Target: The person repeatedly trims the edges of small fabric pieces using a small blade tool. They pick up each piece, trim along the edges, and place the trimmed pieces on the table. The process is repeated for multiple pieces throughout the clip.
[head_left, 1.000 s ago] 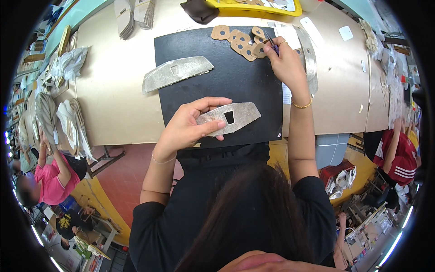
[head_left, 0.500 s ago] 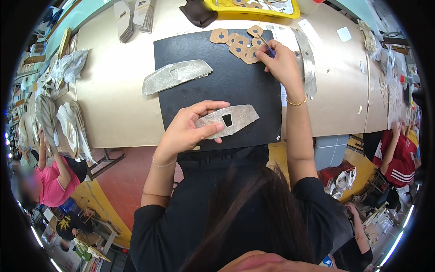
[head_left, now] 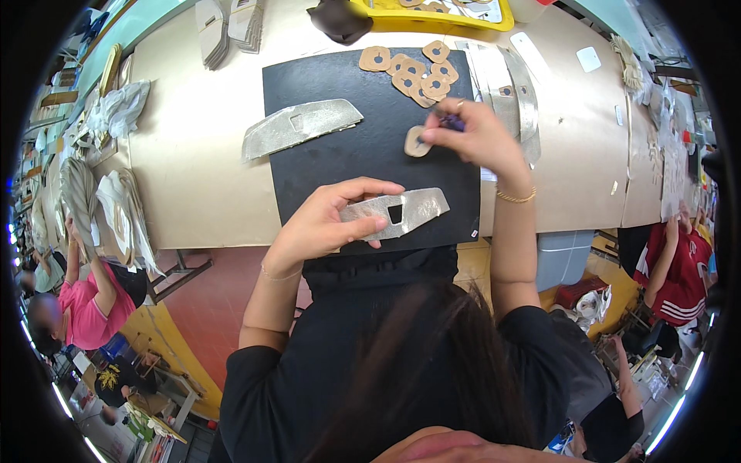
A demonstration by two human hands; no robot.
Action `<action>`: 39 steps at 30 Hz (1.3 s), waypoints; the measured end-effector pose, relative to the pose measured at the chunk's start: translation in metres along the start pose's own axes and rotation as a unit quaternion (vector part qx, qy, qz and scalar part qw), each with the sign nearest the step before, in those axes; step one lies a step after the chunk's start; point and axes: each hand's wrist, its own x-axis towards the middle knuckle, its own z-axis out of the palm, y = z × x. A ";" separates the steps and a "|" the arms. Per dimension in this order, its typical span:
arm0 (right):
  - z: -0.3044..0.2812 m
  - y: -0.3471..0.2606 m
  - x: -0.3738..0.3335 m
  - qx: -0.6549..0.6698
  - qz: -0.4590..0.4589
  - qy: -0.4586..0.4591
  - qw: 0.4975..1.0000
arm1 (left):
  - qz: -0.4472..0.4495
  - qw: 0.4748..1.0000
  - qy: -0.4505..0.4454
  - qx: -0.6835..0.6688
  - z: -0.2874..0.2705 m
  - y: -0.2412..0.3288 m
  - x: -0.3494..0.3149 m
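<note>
Panel (head_left: pixel 422 207) first: silvery grey, squarish hole in it, sitting just below the middle of the frame over the near part of the black mat (head_left: pixel 347 158). Can't really tell if it touches the mat. Left hand (head_left: pixel 324 220) has it gripped by the left end, thumb on top near the hole. Right hand (head_left: pixel 480 137) is above and to the right of that, pinching a tan patch (head_left: pixel 411 147), so yeah, both hands are busy. Also got a purple tool (head_left: pixel 453 122) tucked in that right hand, mostly hidden by the fingers. The patch is over the mat, apart from the panel. More patches (head_left: pixel 427 86) lie in an overlapping bunch at the mat's upper right. Second panel (head_left: pixel 328 117) is left of centre, partly off the mat over the desk (head_left: pixel 201 170). Yellow tray (head_left: pixel 432 21) at the top of the frame has tan patches in it too.
</note>
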 end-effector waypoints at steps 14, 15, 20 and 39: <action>0.029 0.008 -0.021 -0.005 -0.010 0.049 0.999 | 0.023 0.999 -0.016 0.034 -0.013 -0.010 0.002; 0.029 0.011 -0.024 0.038 -0.027 0.011 0.999 | 0.018 0.999 -0.005 0.035 -0.015 -0.010 0.005; 0.034 0.021 -0.033 0.042 0.067 0.006 0.997 | 0.037 0.992 0.073 0.100 -0.024 -0.013 0.027; 0.040 0.026 -0.031 -0.036 0.035 0.102 0.993 | 0.064 0.950 0.224 0.210 -0.020 -0.029 0.050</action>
